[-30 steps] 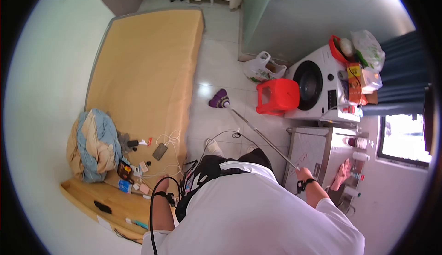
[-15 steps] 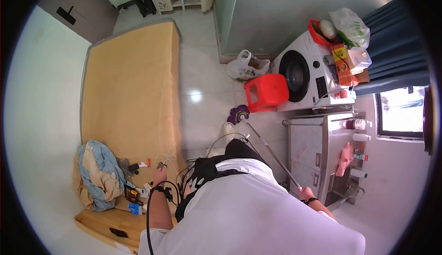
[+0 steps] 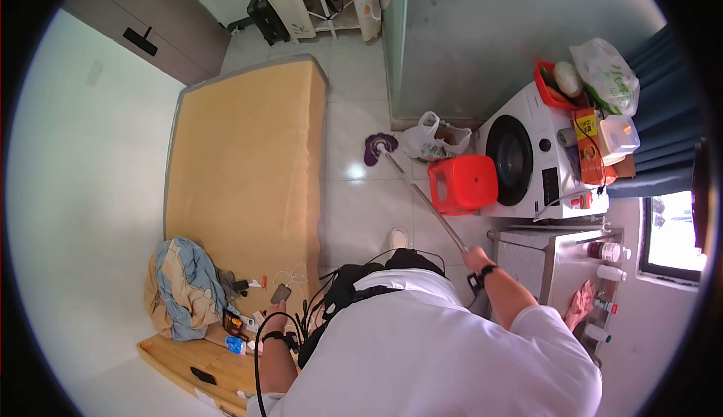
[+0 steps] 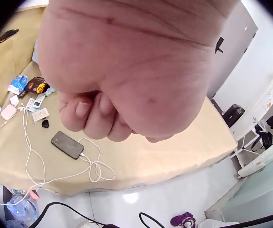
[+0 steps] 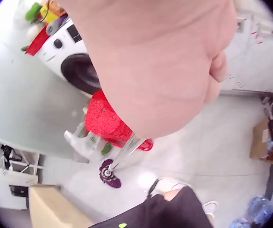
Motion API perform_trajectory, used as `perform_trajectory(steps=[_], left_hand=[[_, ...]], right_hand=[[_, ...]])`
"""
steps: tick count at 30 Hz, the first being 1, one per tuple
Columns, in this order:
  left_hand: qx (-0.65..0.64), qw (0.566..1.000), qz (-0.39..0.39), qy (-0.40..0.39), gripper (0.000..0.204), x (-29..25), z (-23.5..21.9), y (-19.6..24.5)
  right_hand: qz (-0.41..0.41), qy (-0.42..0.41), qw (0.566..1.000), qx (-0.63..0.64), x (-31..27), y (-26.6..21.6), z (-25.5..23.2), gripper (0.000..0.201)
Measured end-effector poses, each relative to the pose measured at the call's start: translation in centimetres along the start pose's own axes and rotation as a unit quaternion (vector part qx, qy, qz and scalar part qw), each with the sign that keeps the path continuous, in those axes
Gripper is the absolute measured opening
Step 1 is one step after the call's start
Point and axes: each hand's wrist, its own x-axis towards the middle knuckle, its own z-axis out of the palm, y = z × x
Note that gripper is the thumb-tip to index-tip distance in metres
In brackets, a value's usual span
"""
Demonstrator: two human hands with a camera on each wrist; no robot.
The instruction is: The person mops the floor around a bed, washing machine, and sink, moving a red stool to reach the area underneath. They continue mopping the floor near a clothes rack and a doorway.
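My right hand point(image 3: 476, 257) grips the upper end of a mop's metal pole point(image 3: 438, 217). The pole slants forward and left to a purple mop head point(image 3: 372, 150), flat on the tiled floor between the mattress and the plastic bag. The right wrist view shows the palm side of that hand point(image 5: 150, 71), with the mop head point(image 5: 110, 175) far below. Low at my left side, my left hand point(image 3: 276, 314) holds nothing; its fingers point(image 4: 98, 118) hang loosely curled in the left wrist view. Nearest to it, a phone point(image 4: 68, 145) with a white cable lies on the mattress.
A yellow mattress point(image 3: 248, 153) borders the floor on the left. To the right stand a red stool point(image 3: 471, 182), a white plastic bag point(image 3: 429, 144), a washing machine point(image 3: 520, 153) and a metal sink cabinet point(image 3: 527, 262). A black cable point(image 3: 260, 357) loops past my left arm.
The mop head first came back toward my feet, beside the stool, then slid forward to near the plastic bag. My right hand has reached forward with the pole. The left hand stays low.
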Motion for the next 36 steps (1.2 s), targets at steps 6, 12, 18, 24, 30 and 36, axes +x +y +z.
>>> perform_trajectory(steps=[6, 12, 18, 24, 30, 36], left_hand=[[-0.024, 0.999, 0.017, 0.041, 0.048, -3.2, -0.5, 2.3], [0.009, 0.998, 0.041, 0.049, 0.045, -5.9, -2.4, 3.7], [0.014, 1.0, 0.0, -0.018, 0.045, 2.4, -0.6, -3.7], [-0.035, 0.999, 0.026, 0.003, 0.037, 8.4, -3.6, -3.9], [0.052, 0.992, 0.118, 0.015, 0.031, 13.7, -9.3, 0.5], [-0.047, 0.995, 0.076, -0.046, 0.042, 12.1, -15.7, 7.1]], right_hand=[[-0.021, -0.023, 0.997, 0.07, 3.9, -14.8, -12.4, 0.057], [-0.165, 0.033, 0.985, -0.026, 11.1, -15.7, -10.2, 0.046], [-0.031, -0.044, 0.999, -0.008, 0.8, -10.8, -6.0, 0.058], [-0.002, -0.208, 0.956, -0.206, -7.9, -1.4, 4.1, 0.04], [0.196, -0.345, 0.916, 0.058, -8.7, 12.9, 21.0, 0.048], [0.152, -0.193, 0.969, -0.017, -12.2, -7.6, 9.2, 0.049]])
